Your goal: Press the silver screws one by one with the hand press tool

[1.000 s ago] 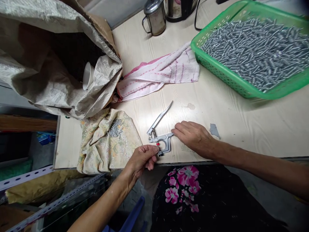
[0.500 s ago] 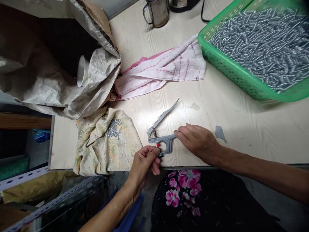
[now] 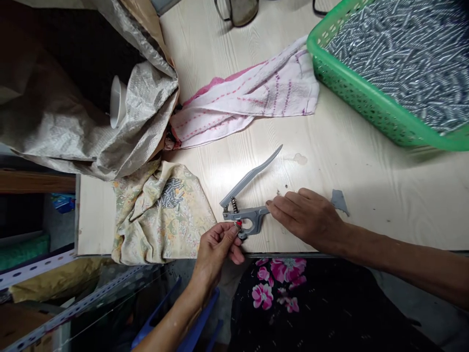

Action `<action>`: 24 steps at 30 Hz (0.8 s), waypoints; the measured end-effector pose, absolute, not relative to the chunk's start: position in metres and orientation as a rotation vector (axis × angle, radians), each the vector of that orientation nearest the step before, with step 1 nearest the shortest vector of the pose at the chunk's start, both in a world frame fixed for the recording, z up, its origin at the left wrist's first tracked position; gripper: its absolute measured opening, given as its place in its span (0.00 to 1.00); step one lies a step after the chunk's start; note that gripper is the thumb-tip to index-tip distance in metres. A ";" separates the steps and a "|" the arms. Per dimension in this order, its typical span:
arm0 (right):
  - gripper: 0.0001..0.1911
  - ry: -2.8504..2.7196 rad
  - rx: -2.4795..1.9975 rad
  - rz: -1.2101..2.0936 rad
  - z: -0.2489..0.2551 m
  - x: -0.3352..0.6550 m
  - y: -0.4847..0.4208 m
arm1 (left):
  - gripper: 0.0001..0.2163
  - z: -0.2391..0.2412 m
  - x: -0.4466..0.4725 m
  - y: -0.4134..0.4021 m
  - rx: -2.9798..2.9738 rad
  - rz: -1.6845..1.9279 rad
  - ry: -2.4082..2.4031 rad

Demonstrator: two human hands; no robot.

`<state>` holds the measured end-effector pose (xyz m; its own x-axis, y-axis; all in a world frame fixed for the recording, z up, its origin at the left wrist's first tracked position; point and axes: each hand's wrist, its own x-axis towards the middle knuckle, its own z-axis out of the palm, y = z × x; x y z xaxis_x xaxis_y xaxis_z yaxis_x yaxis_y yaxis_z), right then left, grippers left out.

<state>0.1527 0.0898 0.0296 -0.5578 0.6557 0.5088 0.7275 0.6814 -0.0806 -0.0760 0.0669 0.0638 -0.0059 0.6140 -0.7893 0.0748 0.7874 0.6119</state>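
Grey snap-fastener pliers (image 3: 252, 216) lie near the table's front edge, their upper lever raised and a coil spring at the hinge. My right hand (image 3: 308, 217) is closed round the end of the lower handle. At the jaw, beside a red tip, my left hand (image 3: 220, 242) pinches a small metal spring (image 3: 237, 226), partly covered by the fingertips. To the left, a pile of small metal springs (image 3: 171, 193) rests on a yellow floral cloth (image 3: 192, 210).
A green basket (image 3: 366, 100) full of springs stands at the right. Behind the pliers lies a pink-and-white towel (image 3: 249, 100). A big open sack (image 3: 146, 112) with a white cup (image 3: 117, 101) is at the left; a metal mug (image 3: 244, 10) stands at the back.
The view has shifted slightly. The pliers' lever points a little lower and farther right. Both hands keep their holds, the left one still at the jaw.
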 end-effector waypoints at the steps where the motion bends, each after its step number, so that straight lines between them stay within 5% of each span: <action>1: 0.07 -2.388 -1.068 -0.191 0.030 0.153 0.090 | 0.23 0.064 -0.076 0.068 0.570 0.452 1.536; 24: 0.12 -2.473 -1.118 -0.075 0.027 0.151 0.088 | 0.24 0.071 -0.078 0.076 0.560 0.122 1.548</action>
<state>0.1510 0.0877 0.0275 -0.5860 0.7054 0.3988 0.7282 0.6743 -0.1226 -0.0777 0.0761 0.0714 0.0441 0.4170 -0.9078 0.2696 0.8700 0.4127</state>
